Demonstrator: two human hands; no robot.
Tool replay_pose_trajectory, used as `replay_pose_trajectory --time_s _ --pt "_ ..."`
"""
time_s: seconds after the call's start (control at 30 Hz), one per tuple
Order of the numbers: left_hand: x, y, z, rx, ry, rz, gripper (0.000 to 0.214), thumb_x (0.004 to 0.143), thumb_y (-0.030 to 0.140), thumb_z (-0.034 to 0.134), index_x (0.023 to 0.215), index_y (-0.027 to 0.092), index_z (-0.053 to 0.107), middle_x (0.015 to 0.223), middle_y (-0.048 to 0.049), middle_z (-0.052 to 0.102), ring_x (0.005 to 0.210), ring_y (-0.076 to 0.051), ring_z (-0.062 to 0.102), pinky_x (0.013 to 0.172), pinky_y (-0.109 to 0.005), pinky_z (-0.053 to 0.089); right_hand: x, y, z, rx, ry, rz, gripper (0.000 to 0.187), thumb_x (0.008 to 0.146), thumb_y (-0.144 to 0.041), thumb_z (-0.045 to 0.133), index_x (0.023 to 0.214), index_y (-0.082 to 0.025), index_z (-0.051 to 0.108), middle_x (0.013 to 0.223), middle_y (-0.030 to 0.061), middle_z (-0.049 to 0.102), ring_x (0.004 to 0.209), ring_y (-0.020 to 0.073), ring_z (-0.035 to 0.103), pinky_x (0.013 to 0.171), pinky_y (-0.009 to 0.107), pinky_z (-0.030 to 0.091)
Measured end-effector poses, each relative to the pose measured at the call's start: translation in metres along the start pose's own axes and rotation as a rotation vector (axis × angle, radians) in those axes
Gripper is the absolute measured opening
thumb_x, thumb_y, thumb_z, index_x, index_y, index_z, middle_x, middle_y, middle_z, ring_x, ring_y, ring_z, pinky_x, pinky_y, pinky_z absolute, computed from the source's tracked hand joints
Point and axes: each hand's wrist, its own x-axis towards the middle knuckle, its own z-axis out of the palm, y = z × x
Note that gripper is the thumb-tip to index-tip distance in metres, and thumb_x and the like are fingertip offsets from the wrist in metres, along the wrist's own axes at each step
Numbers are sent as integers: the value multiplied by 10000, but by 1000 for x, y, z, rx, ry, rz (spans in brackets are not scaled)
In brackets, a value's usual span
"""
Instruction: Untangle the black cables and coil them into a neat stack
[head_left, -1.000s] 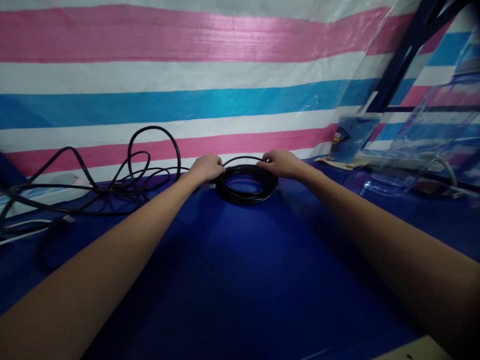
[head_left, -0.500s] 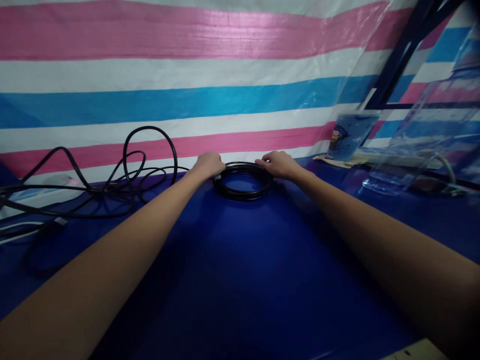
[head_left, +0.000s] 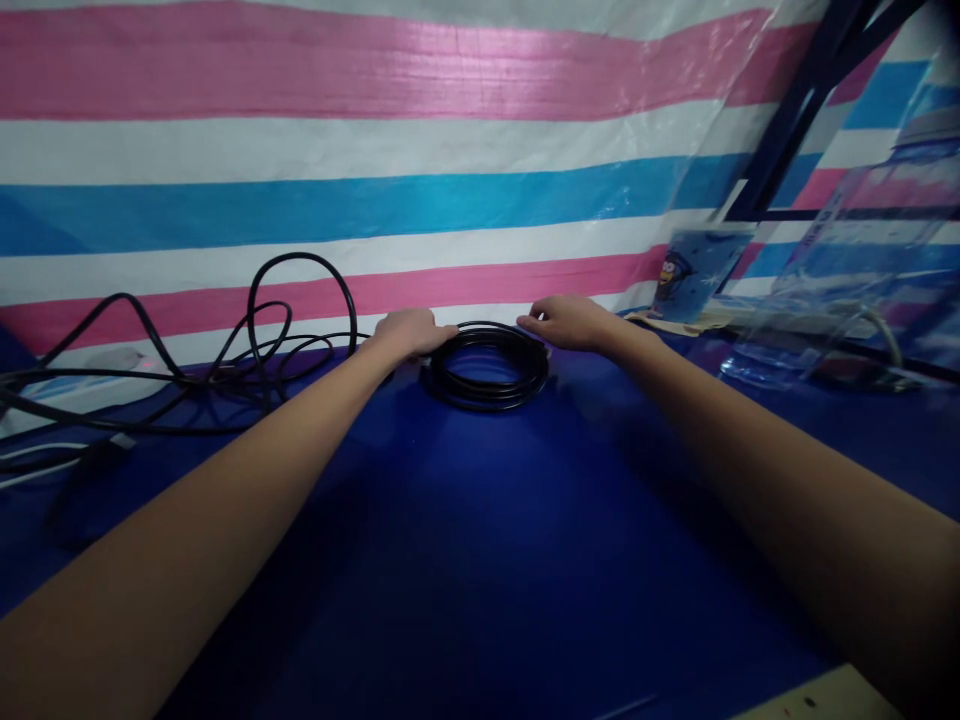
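A black cable wound into a round coil [head_left: 491, 402] lies on the blue tabletop [head_left: 480, 520]. At its left rim is my left hand [head_left: 409, 332], thumb stretched out to the coil's upper left edge; the other fingers are mostly hidden behind the hand, but it looks open. My right hand [head_left: 571, 322] is just beyond the right rim, open, with its thumb and forefinger apart and nothing seen between them. Whether its hidden fingers touch the coil I cannot tell.
Loose loops of black cable [head_left: 352, 300] spread over the left side, by a white power strip [head_left: 112, 385]. On the right stand a blue printed cup [head_left: 694, 275] and a large clear plastic container [head_left: 810, 290]. Behind hangs a striped plastic sheet [head_left: 420, 215].
My right hand has eased up and away from the coil's rim. My left hand has shifted slightly left, its thumb straighter. The coil sits a little nearer and more to the right.
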Motion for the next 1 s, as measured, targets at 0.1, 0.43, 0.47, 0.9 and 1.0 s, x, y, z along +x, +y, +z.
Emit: replay_pose_trajectory --time_s 0.1,0.43,0.47,0.9,1.0 --pt "-12 11 -4 143 58 39 297 802 370 503 756 127 669 766 -182 647 859 -349 615 752 -416 421 -1 1 -3 -1 -2 -16 409 890 -393 404 890 -101 691 933 170 694 760 244 614 584 305 344" --pt "-116 3 -94 402 684 339 283 875 267 416 1016 149 632 915 -62 667 859 -188 589 876 -313 372 -20 -56 -21 364 327 -218 281 886 -267 439 925 -109 669 931 133 684 816 220 602 704 310 406" --pt "-122 -9 -104 369 722 269 277 868 267 432 1030 155 628 901 -49 668 837 -167 578 852 -285 379 -22 -69 -23 487 314 -254 287 902 -304 439 927 -116 654 941 127 680 829 213 600 719 309 421" --pt "-139 -128 -85 444 -268 -96 457 809 512 398 1081 203 597 1005 -131 697 881 -309 645 727 -372 438 15 -249 -44 1491 202 -216 132 869 -199 436 823 -166 556 571 -24 404 470 94 392 453 230 378" --pt "-140 -131 -92 427 -142 -111 578 797 569 399 1204 177 523 1032 -157 679 903 -333 635 707 -375 434 18 -251 -85 1500 425 -365 142 874 -199 433 790 -191 548 551 -38 348 444 90 328 401 225 301"
